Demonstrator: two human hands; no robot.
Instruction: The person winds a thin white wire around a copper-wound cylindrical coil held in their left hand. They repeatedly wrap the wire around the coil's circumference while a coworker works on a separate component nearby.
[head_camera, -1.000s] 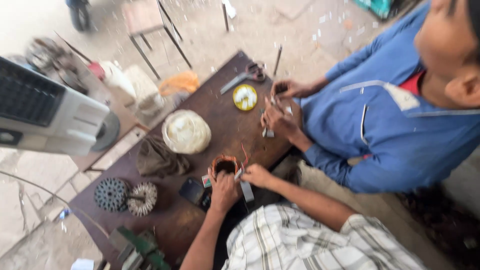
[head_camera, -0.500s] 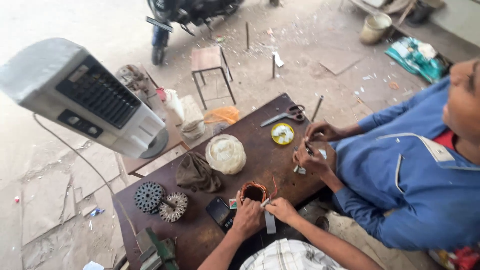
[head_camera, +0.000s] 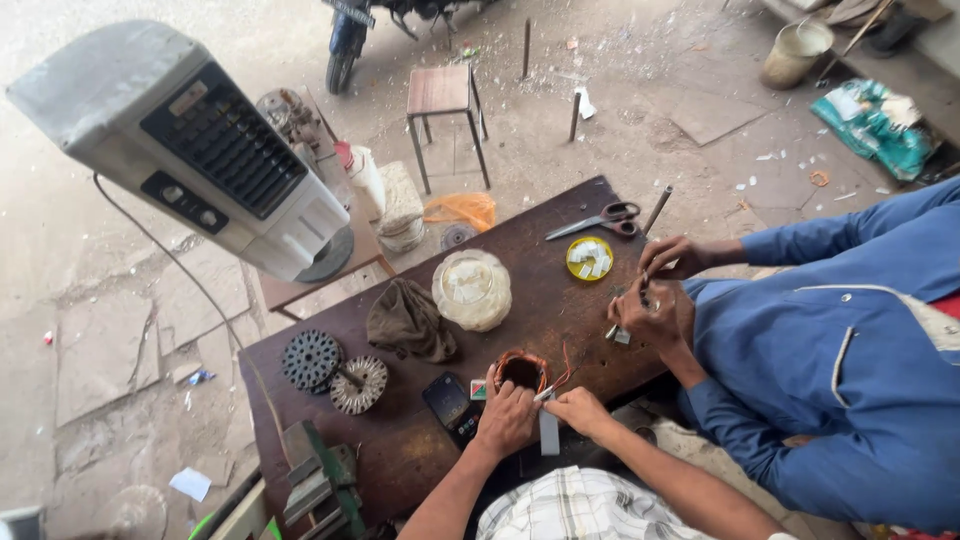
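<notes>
Hidden and cut-off parts.
Left hand (head_camera: 507, 418) covers the copper-wound round coil's (head_camera: 521, 370) near rim; blue-shirted co-worker (head_camera: 840, 370) cropped at right edge.

Dusty stone floor (head_camera: 110, 330), small stool (head_camera: 440, 95)

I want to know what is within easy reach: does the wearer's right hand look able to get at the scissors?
Probably not easily: the scissors lie at the far edge, past the co-worker's hands, while the right hand is busy.
</notes>
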